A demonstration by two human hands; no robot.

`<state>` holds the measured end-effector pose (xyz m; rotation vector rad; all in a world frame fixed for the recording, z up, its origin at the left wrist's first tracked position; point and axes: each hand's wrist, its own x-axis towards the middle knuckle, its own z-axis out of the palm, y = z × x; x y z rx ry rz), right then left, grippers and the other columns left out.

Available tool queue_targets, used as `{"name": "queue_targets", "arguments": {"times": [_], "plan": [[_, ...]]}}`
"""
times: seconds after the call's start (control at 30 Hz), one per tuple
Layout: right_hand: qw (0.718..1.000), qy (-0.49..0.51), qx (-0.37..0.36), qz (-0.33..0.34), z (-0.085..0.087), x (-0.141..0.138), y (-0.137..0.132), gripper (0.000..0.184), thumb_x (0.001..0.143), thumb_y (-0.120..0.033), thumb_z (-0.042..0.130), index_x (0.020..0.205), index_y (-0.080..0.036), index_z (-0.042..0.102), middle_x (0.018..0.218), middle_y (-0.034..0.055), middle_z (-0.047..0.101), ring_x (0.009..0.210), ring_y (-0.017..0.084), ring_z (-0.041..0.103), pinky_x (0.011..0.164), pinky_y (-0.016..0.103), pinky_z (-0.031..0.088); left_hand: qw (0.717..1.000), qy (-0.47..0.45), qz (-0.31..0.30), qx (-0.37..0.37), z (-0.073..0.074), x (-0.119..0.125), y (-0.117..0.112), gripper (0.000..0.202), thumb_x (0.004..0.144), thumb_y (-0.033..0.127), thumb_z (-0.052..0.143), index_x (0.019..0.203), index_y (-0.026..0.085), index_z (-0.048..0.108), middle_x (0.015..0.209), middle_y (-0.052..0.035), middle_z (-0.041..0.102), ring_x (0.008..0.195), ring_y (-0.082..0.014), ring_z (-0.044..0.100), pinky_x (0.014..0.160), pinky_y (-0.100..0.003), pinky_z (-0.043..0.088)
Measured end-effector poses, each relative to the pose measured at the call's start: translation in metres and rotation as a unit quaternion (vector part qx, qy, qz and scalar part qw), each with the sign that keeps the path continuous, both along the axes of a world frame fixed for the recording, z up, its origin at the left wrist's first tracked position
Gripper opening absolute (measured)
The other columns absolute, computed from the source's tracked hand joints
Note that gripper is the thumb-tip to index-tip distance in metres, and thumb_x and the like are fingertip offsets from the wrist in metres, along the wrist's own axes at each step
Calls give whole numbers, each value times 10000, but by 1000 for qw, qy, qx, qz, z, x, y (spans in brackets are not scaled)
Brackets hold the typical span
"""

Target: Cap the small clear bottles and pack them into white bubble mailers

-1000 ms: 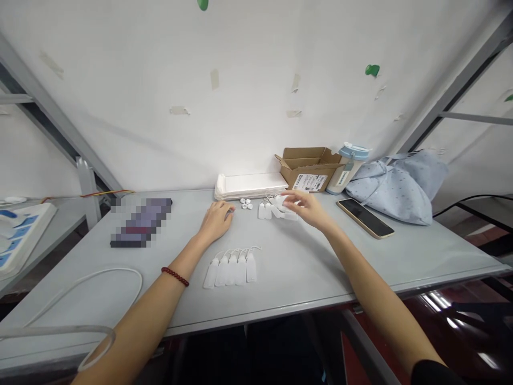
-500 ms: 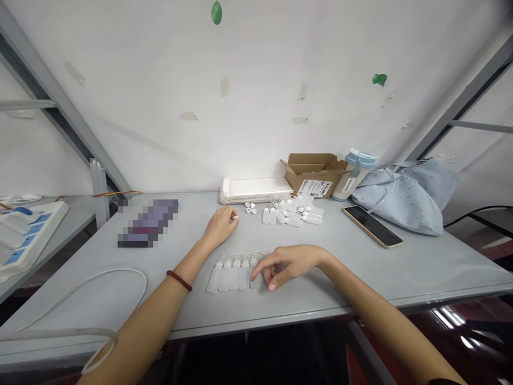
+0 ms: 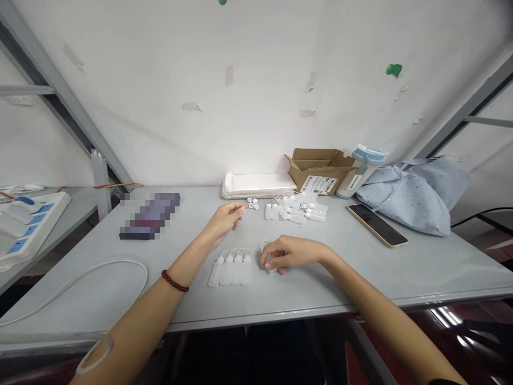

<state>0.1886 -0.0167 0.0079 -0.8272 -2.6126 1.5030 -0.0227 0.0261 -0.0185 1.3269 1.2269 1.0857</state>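
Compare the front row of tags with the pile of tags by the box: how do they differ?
Order: the row lies neatly side by side; the pile overlaps, its tags pointing different ways.
Number: the row has four tags; the pile has more.
Place: the row is nearer the front edge of the table; the pile is near the box.
Shared: both are whitish tags with thin cords.

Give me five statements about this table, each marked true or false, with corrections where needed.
1. The right hand holds a white tag. True.
2. The beaded bracelet is on the right wrist. False: it circles the left wrist.
3. Four more white tags lie side by side, left of the right hand. True.
4. The cardboard box is closed. False: its top is open.
5. The left hand pinches a small white piece. True.
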Motion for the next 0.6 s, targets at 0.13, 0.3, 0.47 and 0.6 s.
{"name": "queue_targets", "arguments": {"times": [0.13,0.3,0.47,0.6], "plan": [[996,23,12,-82,1,4,2,235,855,-336,492,936,-151,612,586,-13,593,513,83,502,538,200,398,994,-92,-20,-47,5,3,-7,247,693,325,667,872,157,638,914,-45,612,736,-124,538,600,-246,380],[979,84,103,-154,2,5,4,192,860,-339,491,904,-179,588,618,-16,601,553,95,518,553,206,397,983,-157,-42,-84,6,8,-11,231,718,298,671,887,145,639,960,-68,636,819,-136,565,726,-277,403],[951,106,231,-175,-6,-2,2,130,854,-278,494,867,-192,591,730,1,618,623,103,523,611,221,413,972,-194,-73,-112,5,15,-16,202,730,270,679,869,128,647,971,-93,648,859,-158,580,785,-306,411],[945,106,267,-153,-13,-8,0,117,855,-244,482,874,-198,588,750,8,624,612,108,519,604,232,412,962,-231,-101,-101,5,20,-20,181,732,252,678,866,134,649,974,-88,647,857,-158,581,791,-313,423]]}}
